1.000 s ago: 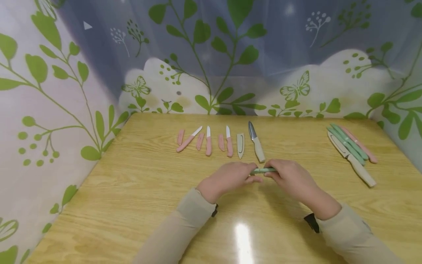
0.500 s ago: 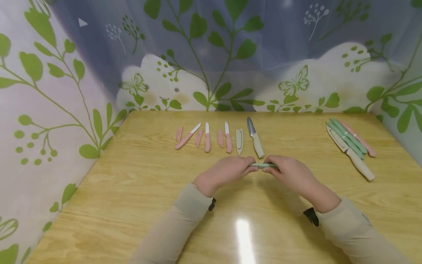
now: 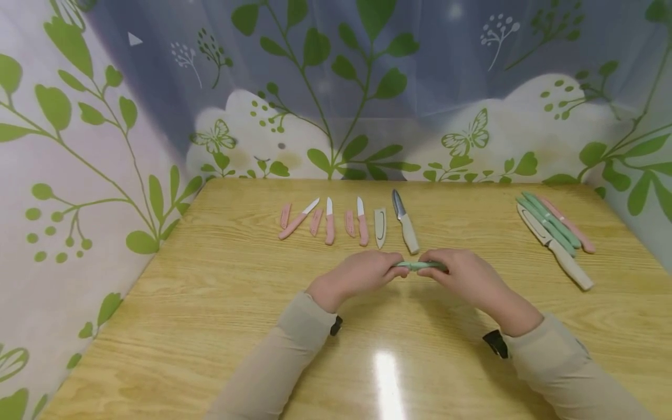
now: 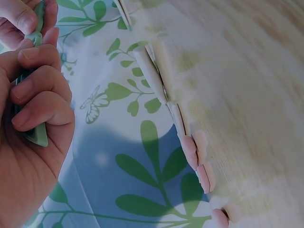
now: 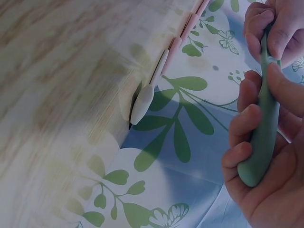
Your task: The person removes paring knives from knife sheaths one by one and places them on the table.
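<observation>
a leaf-printed cloth (image 3: 446, 46) stands along the far side and at left and right, and within it spreads the wooden table (image 3: 184, 326). two sleeves (image 3: 289, 350) come in from the near side, so the hands meet over the middle, just near of a row of knives. the left hand (image 3: 359, 273) grips one end of a green knife (image 3: 415, 266), fingers curled round its green sheath (image 4: 40, 136); the right hand (image 3: 467, 280) grasps the handle, fingers wrapped round it. one hand to each end seems to keep it level and steady; how deep the blade sits i cannot tell.

at the far right a cream knife (image 3: 569, 265) lies capped beside two green knives (image 3: 551, 224) and a pink knife (image 3: 572, 224), bunched on a slant, perhaps because covered edges can safely touch. in the far middle a dark-bladed knife (image 3: 406, 227) and three pink knives (image 3: 329, 227) lie bare, spaced apart, likely so no edges meet. smallest, a cream sheath (image 3: 380, 227) and pink sheaths (image 3: 349, 223) each lie left of a bare knife, apparently pairing cover with blade
</observation>
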`<action>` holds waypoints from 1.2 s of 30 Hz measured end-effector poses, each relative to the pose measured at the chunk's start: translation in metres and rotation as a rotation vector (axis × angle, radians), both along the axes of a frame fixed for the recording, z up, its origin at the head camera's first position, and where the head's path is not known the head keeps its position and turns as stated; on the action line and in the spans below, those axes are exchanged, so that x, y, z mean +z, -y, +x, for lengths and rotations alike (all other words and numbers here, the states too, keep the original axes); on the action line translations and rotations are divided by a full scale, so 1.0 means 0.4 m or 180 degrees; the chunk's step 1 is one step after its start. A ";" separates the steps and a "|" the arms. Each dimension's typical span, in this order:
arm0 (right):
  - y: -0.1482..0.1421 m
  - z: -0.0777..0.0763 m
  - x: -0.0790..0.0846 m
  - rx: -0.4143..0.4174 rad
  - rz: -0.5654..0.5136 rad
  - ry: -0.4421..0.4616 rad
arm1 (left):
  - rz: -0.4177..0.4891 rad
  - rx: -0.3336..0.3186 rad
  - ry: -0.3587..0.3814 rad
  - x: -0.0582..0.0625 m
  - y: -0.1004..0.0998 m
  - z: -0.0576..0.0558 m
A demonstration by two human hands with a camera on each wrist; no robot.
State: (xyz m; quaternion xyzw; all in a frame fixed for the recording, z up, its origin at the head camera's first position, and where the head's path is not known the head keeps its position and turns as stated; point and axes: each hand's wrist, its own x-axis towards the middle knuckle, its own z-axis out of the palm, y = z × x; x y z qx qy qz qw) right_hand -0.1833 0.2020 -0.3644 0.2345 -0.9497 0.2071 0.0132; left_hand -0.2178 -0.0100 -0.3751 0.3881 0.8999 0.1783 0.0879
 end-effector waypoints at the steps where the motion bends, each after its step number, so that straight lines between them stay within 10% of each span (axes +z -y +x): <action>1: 0.000 0.001 0.000 -0.0005 -0.0003 0.0010 | 0.0006 0.0001 0.0010 0.000 0.001 0.000; 36: -0.001 0.001 0.003 -0.0046 -0.0010 0.0142 | 0.0012 -0.0069 0.0108 -0.008 0.006 -0.003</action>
